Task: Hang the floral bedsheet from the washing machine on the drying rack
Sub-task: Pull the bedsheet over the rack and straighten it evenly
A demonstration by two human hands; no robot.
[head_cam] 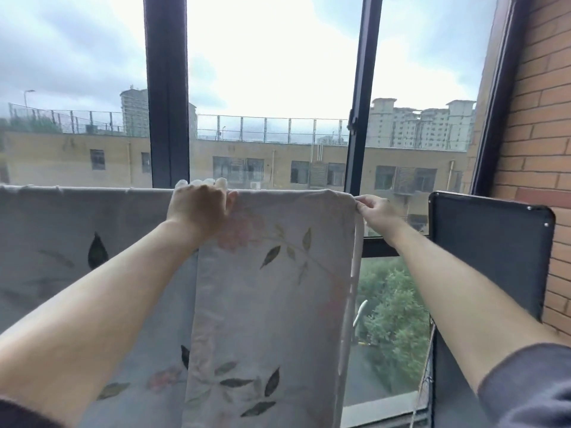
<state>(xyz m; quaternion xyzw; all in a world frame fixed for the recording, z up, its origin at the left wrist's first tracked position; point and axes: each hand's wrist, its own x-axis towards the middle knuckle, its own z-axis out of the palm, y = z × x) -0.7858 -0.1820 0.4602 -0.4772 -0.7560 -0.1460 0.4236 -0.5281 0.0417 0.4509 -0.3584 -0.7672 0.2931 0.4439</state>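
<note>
Nearest: two bare forearms reach forward and up, the right one leaving a dark, soft-knit sleeve (525, 387).

Floral bedsheet (265, 304): thin, pale woven cloth, printed with dark leaves and faded pink blossoms, lightly creased. It hangs doubled over a straight horizontal line in front of the window. What carries the fold is hidden under the cloth. A paler, narrower front panel overlaps a greyer layer that runs out of view to the left. A narrow hem strip (357, 257) hangs loose along the right edge.

Left hand (200, 205): placed at the top fold. The fingers (221, 182) are curled over the far side of the fold and close together, with the thumb on the near face, gripping the cloth.

Right hand (375, 211): placed at the upper right corner of the sheet. The fingers (361, 205) pinch the corner edge against the thumb.

Clearance: an open gap lies between the sheet's right edge and a dark flat panel (491, 251) with rounded corners and small screws. The right forearm passes through this gap.

Behind: dark window frame (168, 103), smooth and vertical. A brick wall (537, 134) closes the right side. Through the glass: trees (392, 319), a yellow building (77, 162), tower blocks and an overcast sky.
</note>
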